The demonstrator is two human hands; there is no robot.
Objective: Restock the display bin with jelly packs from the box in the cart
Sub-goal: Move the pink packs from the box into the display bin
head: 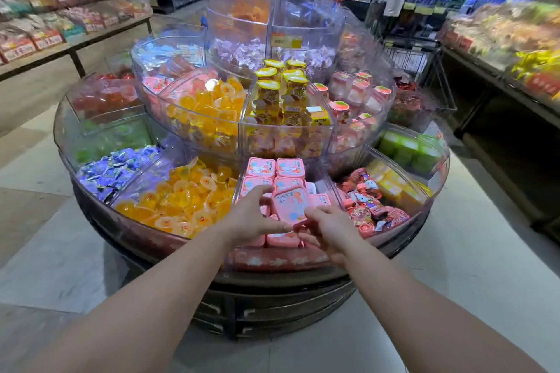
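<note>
A round tiered display of clear bins stands in front of me. The front bin [328,183] on the lowest tier holds several pink jelly packs [260,167] laid flat in rows. One pink jelly pack [289,206] is tilted above the others, held from both sides. My left hand [253,215] grips its left edge and underside. My right hand [328,225] pinches its lower right corner. The cart and the box are outside this view.
Neighbouring bins hold orange jelly cups [181,203] on the left and red cartoon pouches [369,206] on the right. Yellow-lidded cups [278,91] fill the tier above. Shelves line both sides of the aisle, and a wire basket rack [415,60] stands behind the display.
</note>
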